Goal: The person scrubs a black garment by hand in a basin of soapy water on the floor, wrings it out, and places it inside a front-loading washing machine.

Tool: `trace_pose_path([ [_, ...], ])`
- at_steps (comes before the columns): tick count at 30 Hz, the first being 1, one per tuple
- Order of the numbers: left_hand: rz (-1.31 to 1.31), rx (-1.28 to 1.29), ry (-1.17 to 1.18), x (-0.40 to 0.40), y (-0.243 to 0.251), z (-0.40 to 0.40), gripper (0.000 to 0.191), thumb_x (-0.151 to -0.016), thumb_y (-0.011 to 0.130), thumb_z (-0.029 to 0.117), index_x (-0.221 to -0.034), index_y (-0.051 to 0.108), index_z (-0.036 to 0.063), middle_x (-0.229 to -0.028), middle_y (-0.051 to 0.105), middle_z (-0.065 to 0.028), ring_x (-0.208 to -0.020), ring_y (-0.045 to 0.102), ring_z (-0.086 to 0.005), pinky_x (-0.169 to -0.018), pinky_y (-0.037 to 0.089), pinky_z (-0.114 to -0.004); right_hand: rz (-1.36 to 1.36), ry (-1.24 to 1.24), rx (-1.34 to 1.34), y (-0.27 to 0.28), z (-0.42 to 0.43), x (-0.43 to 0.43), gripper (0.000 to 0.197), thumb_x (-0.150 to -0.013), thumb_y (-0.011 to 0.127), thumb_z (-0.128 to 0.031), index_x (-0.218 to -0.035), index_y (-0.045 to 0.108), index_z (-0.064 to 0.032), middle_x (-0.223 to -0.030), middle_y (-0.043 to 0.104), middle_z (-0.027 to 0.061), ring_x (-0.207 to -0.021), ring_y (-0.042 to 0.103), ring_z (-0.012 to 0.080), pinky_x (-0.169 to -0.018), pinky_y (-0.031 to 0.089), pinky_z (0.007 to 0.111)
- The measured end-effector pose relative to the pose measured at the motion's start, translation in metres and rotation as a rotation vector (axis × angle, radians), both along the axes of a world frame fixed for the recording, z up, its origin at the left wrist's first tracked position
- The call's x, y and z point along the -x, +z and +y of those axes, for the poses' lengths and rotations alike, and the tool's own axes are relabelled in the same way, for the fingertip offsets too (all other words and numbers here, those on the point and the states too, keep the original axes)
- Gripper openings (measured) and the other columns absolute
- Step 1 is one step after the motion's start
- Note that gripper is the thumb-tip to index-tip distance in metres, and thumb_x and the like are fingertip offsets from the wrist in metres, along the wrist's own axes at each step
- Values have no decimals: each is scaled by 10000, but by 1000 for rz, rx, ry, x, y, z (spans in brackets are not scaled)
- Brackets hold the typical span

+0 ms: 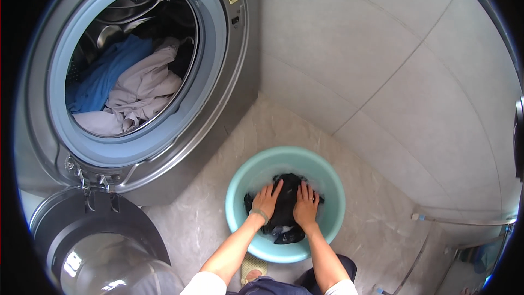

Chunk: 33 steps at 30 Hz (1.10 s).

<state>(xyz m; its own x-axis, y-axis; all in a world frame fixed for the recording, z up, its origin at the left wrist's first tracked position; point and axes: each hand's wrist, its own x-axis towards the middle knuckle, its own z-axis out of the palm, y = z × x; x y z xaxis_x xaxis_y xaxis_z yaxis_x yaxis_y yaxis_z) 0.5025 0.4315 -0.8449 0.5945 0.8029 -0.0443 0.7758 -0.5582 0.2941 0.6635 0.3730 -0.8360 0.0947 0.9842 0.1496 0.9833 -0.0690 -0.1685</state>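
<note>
A round mint-green plastic basin [235,180] stands on the floor before me. In it lies a wet black garment [288,196], with sudsy water [270,172] around it. My left hand [265,202] rests palm down on the garment's left side, fingers spread. On the right side my right hand [305,209] lies flat on the same cloth, fingers a little apart and a ring on one of them. Neither hand shows fabric gripped between its fingers. A bracelet [259,214] circles my left wrist.
A grey front-loading washing machine [241,69] stands at upper left. Blue cloth [110,73] and pale grey cloth [143,78] lie in its drum. Its round door [110,250] hangs open at lower left. A tiled wall [348,41] rises behind the basin; a metal rack [462,221] is at right.
</note>
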Motion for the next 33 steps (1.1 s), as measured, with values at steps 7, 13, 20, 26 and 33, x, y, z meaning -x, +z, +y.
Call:
trace_pose_path([
  [7, -312, 368, 212, -16, 42, 11, 839, -720, 612, 6, -1468, 232, 30, -1119, 533, -266, -1032, 523, -440, -930, 447, -460, 1107, -555, 186, 8, -4, 3, 294, -908, 541, -247, -1104, 615, -41, -976, 583, 123, -976, 535, 274, -917, 401, 387],
  [13, -687, 581, -59, -2, 141, -47, 777, -737, 720, 85, -1421, 354, 40, -1212, 561, -263, -1107, 563, -399, -895, 489, -414, 2446, -992, 298, 59, 10, 12, 493, -890, 594, -457, -1167, 629, -50, -1081, 669, 124, -971, 635, 288, -901, 504, 433],
  [20, -449, 435, -125, -4, 151, -45, 714, -675, 692, 18, -1336, 422, 29, -965, 637, -218, -901, 634, -381, -745, 520, -451, 1890, -983, 162, 37, -12, 5, 152, -805, 672, -140, -839, 623, -1, -794, 624, 72, -680, 593, 201, -587, 496, 346],
  [26, -414, 168, 42, 16, 149, -33, 445, -628, 594, -43, -1069, 537, -54, -1031, 567, -209, -988, 575, -371, -863, 479, -439, 2068, -671, -168, 88, -14, 14, 289, -848, 612, -137, -1064, 594, 54, -998, 661, 148, -925, 623, 249, -865, 485, 334],
  [33, -860, 476, -369, -10, 148, -59, 328, -710, 667, -29, -992, 499, -26, -1085, 544, -179, -1025, 561, -362, -866, 466, -401, 3116, -862, 47, 76, -5, 19, 499, -901, 608, -285, -1230, 482, 68, -1175, 592, 177, -1130, 538, 263, -968, 454, 317],
])
